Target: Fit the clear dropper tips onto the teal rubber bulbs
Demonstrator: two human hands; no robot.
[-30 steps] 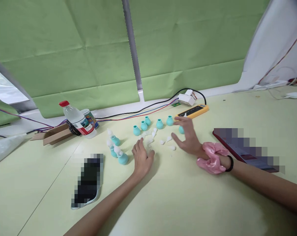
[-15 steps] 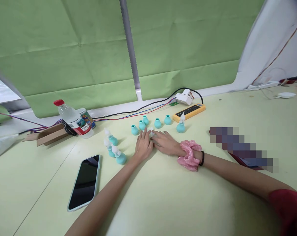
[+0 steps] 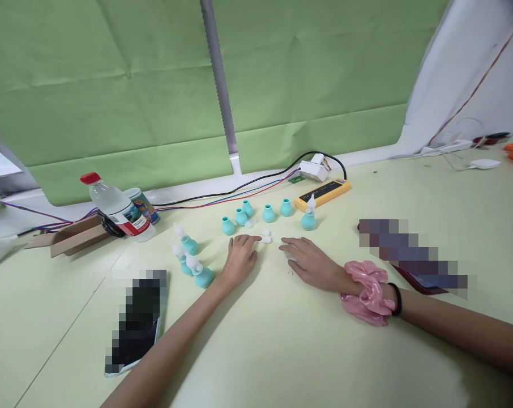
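My left hand (image 3: 241,258) rests palm down on the table, its index finger stretched out to small white nozzle tips (image 3: 265,239). My right hand (image 3: 313,262) lies apart from it with fingers spread, a small clear piece (image 3: 290,273) near its thumb and more clear plastic partly hidden under the fingers. Behind the hands stand several open-necked teal squeeze bulbs (image 3: 268,213), with translucent pieces (image 3: 251,222) among them. One teal bulb with a white nozzle (image 3: 308,220) stands at the right. Three nozzle-fitted bulbs (image 3: 203,276) cluster left of my left hand.
A yellow power strip (image 3: 323,194) and cables lie at the back. Leftward are a red-capped bottle (image 3: 120,209), a can (image 3: 142,205) and a cardboard box (image 3: 78,235). A phone (image 3: 137,323) lies near my left forearm; a blurred dark red item (image 3: 409,260) is at the right.
My hands have parted: the right has moved right and toward me, spreading its fingers. White nozzle tips and clear pieces between them now show. The view has shifted slightly.
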